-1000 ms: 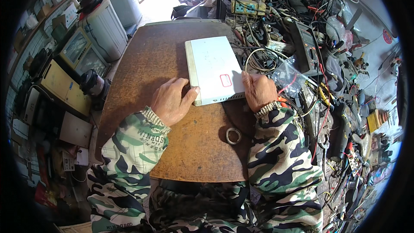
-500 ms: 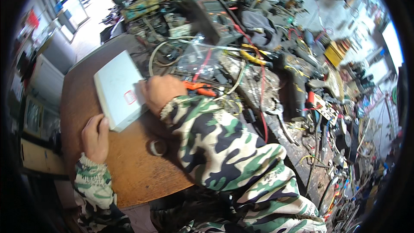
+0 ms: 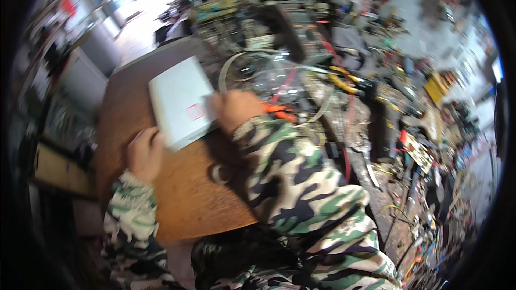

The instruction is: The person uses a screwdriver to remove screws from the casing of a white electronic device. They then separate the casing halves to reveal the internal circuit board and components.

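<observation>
A flat white box (image 3: 183, 99) with a small red printed mark lies on the brown wooden table (image 3: 188, 198). My right hand (image 3: 239, 110) is closed at its right edge, with the fingertips against the box; part of the grip is hidden. My left hand (image 3: 145, 156) rests on the table beside the box's near left corner, thumb and fingers slightly apart and nothing in them. In the shadow of my right sleeve sits a small pale ring-shaped thing (image 3: 217, 174), blurred.
Orange-handled pliers (image 3: 279, 111) lie just right of my right hand. Beyond are a clear plastic bag (image 3: 277, 80), a multimeter (image 3: 306, 32), yellow-handled cutters (image 3: 344, 79) and tangled cables. Heaped tools and parts cover the bench to the right.
The whole view has shifted, so the table and box appear farther right and slightly higher, with more blur. Both hands keep nearly the same places at the box.
</observation>
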{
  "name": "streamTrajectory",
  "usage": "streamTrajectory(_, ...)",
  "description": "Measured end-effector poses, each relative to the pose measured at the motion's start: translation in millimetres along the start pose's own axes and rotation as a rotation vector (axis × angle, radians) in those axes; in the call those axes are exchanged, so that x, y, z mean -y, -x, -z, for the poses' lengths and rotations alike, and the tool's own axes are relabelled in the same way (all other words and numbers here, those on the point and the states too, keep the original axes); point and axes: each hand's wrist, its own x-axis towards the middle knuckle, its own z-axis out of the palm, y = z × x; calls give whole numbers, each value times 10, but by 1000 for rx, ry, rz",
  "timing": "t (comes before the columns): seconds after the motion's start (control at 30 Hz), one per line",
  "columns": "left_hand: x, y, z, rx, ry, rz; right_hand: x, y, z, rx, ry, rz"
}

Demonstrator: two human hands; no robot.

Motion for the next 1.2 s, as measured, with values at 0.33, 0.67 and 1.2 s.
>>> streamTrajectory(0.33, -78, 67, 74, 15, -75, -36, -84, -68, 65, 49, -90, 29)
streamTrajectory(0.67, -758, 436, -84, 106, 36, -520, -135, -86, 19, 28, -98, 50)
streamTrajectory(1.2, -584, 97, 225, -108, -26, -185, -130, -92, 8, -1, -93, 80)
